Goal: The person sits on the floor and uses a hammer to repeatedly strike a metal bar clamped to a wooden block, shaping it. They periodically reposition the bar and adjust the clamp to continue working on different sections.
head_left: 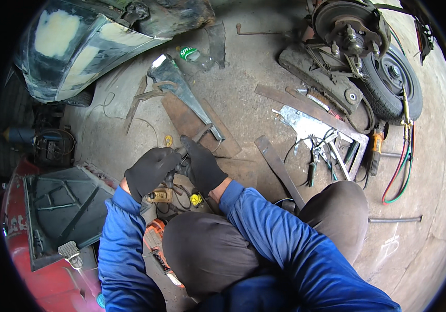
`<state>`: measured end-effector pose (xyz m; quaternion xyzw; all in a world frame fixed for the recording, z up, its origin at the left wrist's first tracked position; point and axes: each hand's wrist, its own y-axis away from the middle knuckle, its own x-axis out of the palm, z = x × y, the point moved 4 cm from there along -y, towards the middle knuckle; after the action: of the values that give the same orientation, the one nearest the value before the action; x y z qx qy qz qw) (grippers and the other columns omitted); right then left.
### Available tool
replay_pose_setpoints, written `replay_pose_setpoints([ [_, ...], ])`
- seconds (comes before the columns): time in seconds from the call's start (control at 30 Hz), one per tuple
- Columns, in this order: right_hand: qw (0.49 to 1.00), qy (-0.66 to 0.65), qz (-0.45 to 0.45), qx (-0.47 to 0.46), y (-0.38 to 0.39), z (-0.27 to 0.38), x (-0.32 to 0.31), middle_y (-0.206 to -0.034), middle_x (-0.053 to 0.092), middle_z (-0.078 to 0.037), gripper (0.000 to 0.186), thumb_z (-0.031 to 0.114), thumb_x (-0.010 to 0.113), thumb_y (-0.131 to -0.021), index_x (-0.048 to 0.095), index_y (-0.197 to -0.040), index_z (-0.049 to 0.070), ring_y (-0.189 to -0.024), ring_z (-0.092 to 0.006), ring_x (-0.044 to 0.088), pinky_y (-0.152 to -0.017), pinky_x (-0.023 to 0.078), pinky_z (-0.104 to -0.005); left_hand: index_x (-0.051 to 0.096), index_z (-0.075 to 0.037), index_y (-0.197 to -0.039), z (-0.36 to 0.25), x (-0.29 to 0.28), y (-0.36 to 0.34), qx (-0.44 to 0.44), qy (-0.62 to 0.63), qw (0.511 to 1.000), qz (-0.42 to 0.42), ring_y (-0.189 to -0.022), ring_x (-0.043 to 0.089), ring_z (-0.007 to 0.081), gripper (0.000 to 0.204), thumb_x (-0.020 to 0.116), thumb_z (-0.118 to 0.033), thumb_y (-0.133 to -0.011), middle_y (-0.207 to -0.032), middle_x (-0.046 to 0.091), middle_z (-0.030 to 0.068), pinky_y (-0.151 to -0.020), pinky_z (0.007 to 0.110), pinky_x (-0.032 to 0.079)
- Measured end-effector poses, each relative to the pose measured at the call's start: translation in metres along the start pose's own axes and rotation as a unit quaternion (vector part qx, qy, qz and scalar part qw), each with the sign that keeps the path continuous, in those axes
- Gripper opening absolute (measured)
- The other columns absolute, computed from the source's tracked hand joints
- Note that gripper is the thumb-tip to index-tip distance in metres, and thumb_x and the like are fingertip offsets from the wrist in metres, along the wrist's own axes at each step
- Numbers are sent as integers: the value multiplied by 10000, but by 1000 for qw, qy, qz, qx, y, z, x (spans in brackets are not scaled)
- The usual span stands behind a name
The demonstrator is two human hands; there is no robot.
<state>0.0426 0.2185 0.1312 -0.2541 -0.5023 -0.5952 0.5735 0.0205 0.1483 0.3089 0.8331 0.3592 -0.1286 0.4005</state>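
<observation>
Both my hands wear black gloves and meet over the floor in front of my knees. My left hand [154, 169] has its fingers closed, pinching at a small dark piece between the hands. Facing it, my right hand [205, 167] is closed around the same spot. What they hold is mostly hidden by the gloves. Just below them lies a yellowish tool body [160, 195] with dark parts, and a yellow tape measure [196, 200] rests beside it. Beyond my right hand a long tapered green-grey sheet-metal panel [186, 93] lies over a rusty brown plate [179, 115].
An angle grinder [375, 152] lies at the right, near a shiny cut metal sheet [303, 125]. A wheel [392, 73] and brake disc [349, 31] stand far right. Orange tool [154, 236] sits by my left knee. A red car panel [17, 208] and green bottle [194, 56] are left and far.
</observation>
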Motion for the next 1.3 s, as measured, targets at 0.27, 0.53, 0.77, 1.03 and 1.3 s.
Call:
replay_pose_setpoints([
  [0.27, 976, 168, 15, -137, 11, 42, 28, -1007, 745, -148, 420, 75, 702, -1046, 588, -1441, -7, -889, -201, 752, -733, 639, -363, 719, 18, -1260, -21, 20, 23, 213, -145, 860, -441, -1245, 654, 269, 320, 665, -250, -1093, -1232, 737, 148, -1083, 410, 489],
  [0.53, 762, 596, 24, -253, 18, 66, 34, -1214, 716, -214, 441, 281, 598, -1121, 566, -1451, -10, -937, -270, 790, -787, 680, -431, 716, 37, -1280, 21, 26, -16, 197, 125, 916, -327, -1214, 708, 252, 384, 538, -282, -1163, -1228, 765, 149, -1084, 384, 522],
  [0.77, 908, 400, -58, -109, 54, 69, -26, -958, 751, -102, 412, 403, 624, -1109, 727, -1163, 8, -761, -174, 730, -687, 589, -329, 728, 39, -1213, 22, -8, -37, 236, 131, 941, -205, -1130, 729, 204, 420, 474, -296, -1200, -1138, 774, 122, -989, 346, 569],
  [1.03, 560, 741, -356, -101, 125, 103, -212, -1226, 727, -263, 511, 272, 711, -1005, 635, -1442, 16, -1114, -417, 728, -967, 569, -492, 519, 14, -1589, -26, -40, -32, -16, -35, 997, 68, -976, 721, 178, 560, 490, -340, -1157, -1203, 702, 145, -686, 314, 670],
  [1.3, 485, 782, -334, 202, 185, 62, -321, -1337, 648, -237, 716, 199, 595, -1034, 328, -1696, 142, -1190, -442, 701, -948, 572, -586, 599, -72, -1483, -37, -26, -72, -223, -288, 919, 149, -757, 732, 173, 413, 577, -258, -1115, -972, 709, 90, -623, 345, 610],
])
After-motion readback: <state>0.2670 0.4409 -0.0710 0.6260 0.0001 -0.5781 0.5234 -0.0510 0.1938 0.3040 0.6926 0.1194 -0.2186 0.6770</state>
